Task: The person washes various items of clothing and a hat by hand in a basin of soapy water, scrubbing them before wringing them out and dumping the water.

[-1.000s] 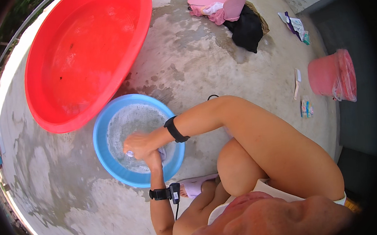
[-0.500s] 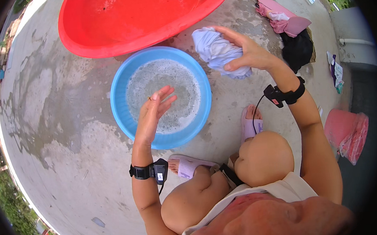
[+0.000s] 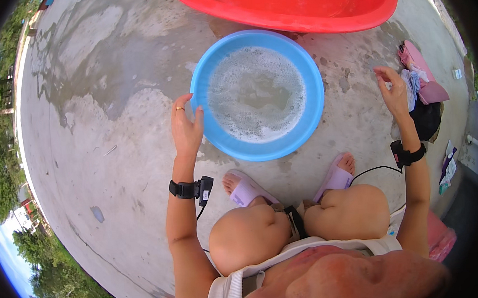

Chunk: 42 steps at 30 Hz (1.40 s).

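- Pale-blue cloth, in the right hand earlier, now lies beside the pink bundle.
- Right hand: empty, fingers loosely curled, near the cloth.
- Left hand: empty, thumb and fingers spread at the blue basin's left rim; contact unclear.
- Red tub edges the basin's far side; concrete floor stretches left.

Left hand at left rim of blue basin, fingers parted; foamy water inside. Right hand loosely curled, near pale blue cloth, pink items, black cloth. Red tub beyond basin.
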Tool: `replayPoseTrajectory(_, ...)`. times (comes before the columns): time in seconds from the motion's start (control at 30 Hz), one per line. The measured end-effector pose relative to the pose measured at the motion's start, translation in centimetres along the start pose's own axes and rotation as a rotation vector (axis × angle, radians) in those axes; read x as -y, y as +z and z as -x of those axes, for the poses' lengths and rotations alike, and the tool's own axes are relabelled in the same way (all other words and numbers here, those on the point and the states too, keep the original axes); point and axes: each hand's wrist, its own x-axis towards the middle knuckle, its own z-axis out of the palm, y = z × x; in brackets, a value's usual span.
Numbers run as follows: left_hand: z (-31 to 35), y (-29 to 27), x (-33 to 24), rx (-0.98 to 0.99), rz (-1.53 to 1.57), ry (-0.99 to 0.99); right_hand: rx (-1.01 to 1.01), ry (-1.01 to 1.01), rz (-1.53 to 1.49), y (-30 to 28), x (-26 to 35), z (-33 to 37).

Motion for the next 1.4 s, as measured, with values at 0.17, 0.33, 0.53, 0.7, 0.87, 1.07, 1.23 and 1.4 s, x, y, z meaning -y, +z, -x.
replayPoseTrajectory(0.17,-0.8,5.5,-4.4,0.446,-0.193,0.125,0.508,-0.45,0.076,10.8,13.2,-2.4)
replayPoseTrajectory(0.33,-2.1,13.6,-2.1,0.768,-0.486,-0.02,0.521,-0.268,0.599,21.9,12.6,-4.0)
replayPoseTrajectory(0.53,-2.1,8.5,-2.6,0.768,-0.194,-0.1,0.712,-0.375,0.27,17.2,13.5,-4.7)
replayPoseTrajectory(0.7,0.1,1.9,-0.1,-0.047,-0.079,-0.027,0.114,-0.237,0.127,10.0,11.9,-2.8)
replayPoseTrajectory(0.87,3.8,3.8,4.3,0.025,0.45,-0.568,0.536,0.193,-0.322,10.9,9.9,-2.1)
replayPoseTrajectory(1.07,4.7,5.3,5.1,0.116,0.572,-0.511,0.642,0.278,-0.268,11.7,9.5,-3.0)
replayPoseTrajectory(1.23,7.8,4.1,6.3,0.147,0.626,-0.539,0.697,0.225,-0.194,10.3,14.4,-5.2)
replayPoseTrajectory(1.4,8.7,2.7,9.5,0.129,0.845,-0.681,0.742,0.134,-0.087,9.6,24.4,-9.9)
